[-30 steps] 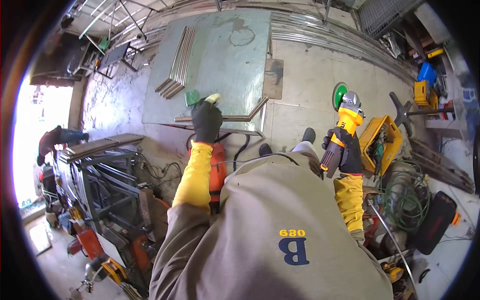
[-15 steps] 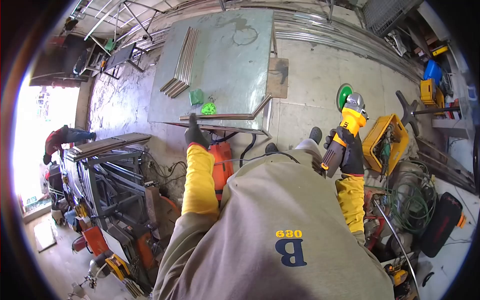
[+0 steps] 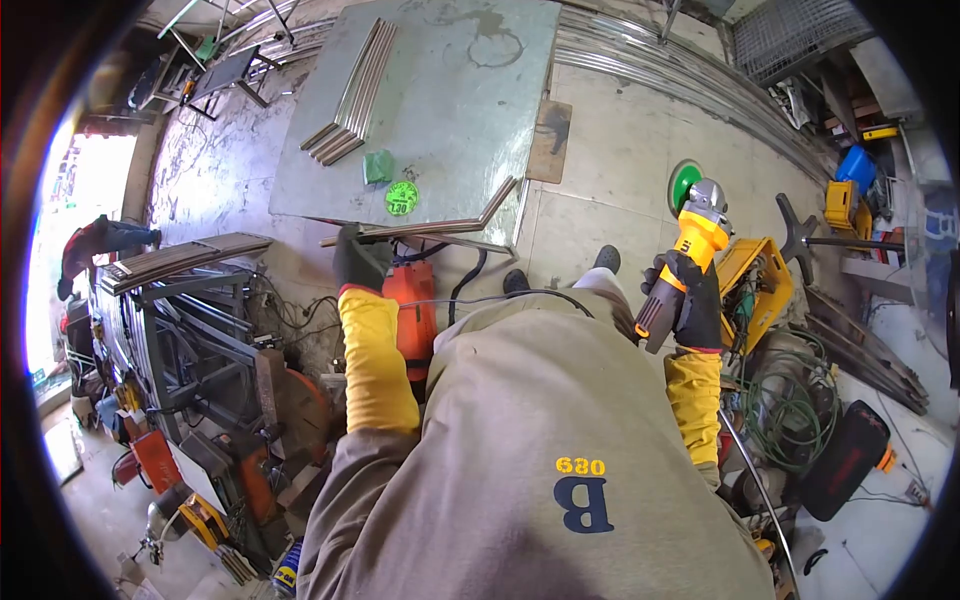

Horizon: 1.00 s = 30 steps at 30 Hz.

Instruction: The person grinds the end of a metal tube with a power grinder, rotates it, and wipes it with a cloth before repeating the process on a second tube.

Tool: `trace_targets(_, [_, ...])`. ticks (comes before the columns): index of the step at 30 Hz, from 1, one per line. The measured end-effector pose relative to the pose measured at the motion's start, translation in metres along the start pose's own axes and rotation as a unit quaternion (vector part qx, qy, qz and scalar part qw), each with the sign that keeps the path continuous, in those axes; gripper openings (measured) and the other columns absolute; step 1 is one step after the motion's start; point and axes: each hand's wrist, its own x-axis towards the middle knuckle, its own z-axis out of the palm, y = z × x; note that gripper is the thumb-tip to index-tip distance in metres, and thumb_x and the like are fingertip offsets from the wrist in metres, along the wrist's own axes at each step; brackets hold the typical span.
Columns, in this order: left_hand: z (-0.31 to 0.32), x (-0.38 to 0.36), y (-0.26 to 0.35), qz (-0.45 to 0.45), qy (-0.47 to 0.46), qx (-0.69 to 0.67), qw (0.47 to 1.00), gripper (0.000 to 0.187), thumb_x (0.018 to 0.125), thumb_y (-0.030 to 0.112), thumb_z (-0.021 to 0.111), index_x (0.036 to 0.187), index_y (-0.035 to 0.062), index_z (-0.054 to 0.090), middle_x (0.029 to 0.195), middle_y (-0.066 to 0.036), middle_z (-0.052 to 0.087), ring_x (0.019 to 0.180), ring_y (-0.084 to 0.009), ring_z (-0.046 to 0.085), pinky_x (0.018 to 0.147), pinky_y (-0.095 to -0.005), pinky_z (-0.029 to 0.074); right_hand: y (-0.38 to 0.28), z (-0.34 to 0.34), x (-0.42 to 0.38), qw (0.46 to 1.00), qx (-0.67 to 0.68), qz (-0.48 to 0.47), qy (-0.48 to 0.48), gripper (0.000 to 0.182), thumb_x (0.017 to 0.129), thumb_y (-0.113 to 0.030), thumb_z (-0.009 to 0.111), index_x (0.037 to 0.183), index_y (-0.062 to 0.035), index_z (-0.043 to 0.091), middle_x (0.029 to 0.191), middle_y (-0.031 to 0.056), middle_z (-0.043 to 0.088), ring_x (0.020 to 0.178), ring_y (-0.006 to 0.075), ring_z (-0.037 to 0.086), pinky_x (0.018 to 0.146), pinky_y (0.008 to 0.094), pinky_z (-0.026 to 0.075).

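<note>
Fingers of the left hand (image 3: 360, 264), in a dark glove, are closed on the bent metal bar (image 3: 425, 228), gripping near its left end! The bar runs right along the near edge of the green-grey table (image 3: 460, 115), then kinks away from the body at its far end. Over to the right hand (image 3: 688, 300), also gloved: it's wrapped firmly round the yellow-and-black angle grinder (image 3: 690, 255), with the green disc (image 3: 686, 184) at the far end, well apart from the bar.

Just beyond the bar, on the tabletop, sit the round green label (image 3: 401, 198) and the small green block (image 3: 378, 167). Farther out, there's the stack of bent bars (image 3: 360, 95), side by side! A brown plate (image 3: 549, 142) lies by the table's right edge. An orange case (image 3: 412, 310) stands near the left forearm; right of the grinder comes the tilted yellow crate (image 3: 762, 292), then the coiled green hose (image 3: 795, 425). And way out left, a co-worker (image 3: 98, 245) bends beside the loaded metal rack (image 3: 200, 325).
</note>
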Motion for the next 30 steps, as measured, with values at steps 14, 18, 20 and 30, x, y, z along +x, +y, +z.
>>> trace_targets(14, [0.068, -0.129, 0.045, 0.17, -0.086, -0.314, 0.93, 0.018, 0.115, 0.029, 0.061, 0.111, 0.0114, 0.065, 0.092, -0.004, 0.068, 0.1, -0.031, 0.072, 0.114, -0.0592, 0.053, -0.047, 0.03, 0.015, 0.992, -0.122, -0.034, -0.025, 0.047, 0.096, -0.025, 0.082, 0.131, -0.0026, 0.06, 0.102, 0.011, 0.073, 0.085, 0.0257, 0.077, 0.078, 0.0405, 0.067])
trace_targets(18, [0.093, -0.141, 0.044, 0.188, -0.026, -0.301, 0.934, 0.011, 0.112, 0.02, 0.063, 0.105, 0.0112, 0.063, 0.083, 0.0, 0.059, 0.087, -0.0232, 0.064, 0.094, -0.0485, 0.052, -0.062, 0.042, 0.057, 0.984, -0.16, -0.037, -0.072, 0.046, 0.095, -0.023, 0.082, 0.13, -0.0011, 0.062, 0.102, 0.0117, 0.074, 0.085, 0.0252, 0.077, 0.077, 0.0401, 0.067])
trace_targets(20, [0.107, -0.148, 0.051, 0.201, 0.009, -0.291, 0.935, 0.01, 0.111, 0.018, 0.064, 0.104, 0.0117, 0.062, 0.081, 0.002, 0.055, 0.082, -0.021, 0.059, 0.089, -0.0453, 0.05, -0.063, 0.041, 0.084, 0.983, -0.142, 0.005, -0.115, 0.053, 0.096, -0.016, 0.082, 0.141, -0.0044, 0.056, 0.103, 0.0113, 0.074, 0.084, 0.0245, 0.077, 0.075, 0.0395, 0.066])
trace_targets(30, [0.115, -0.154, 0.056, 0.137, 0.115, -0.367, 0.913, 0.048, 0.105, 0.048, 0.073, 0.122, 0.0062, 0.056, 0.099, -0.008, 0.055, 0.092, -0.0305, 0.061, 0.104, -0.0591, 0.055, -0.057, 0.085, 0.113, 0.922, -0.265, 0.099, -0.263, 0.052, 0.094, -0.013, 0.08, 0.141, -0.0042, 0.059, 0.102, 0.0086, 0.074, 0.077, 0.019, 0.075, 0.069, 0.0355, 0.065])
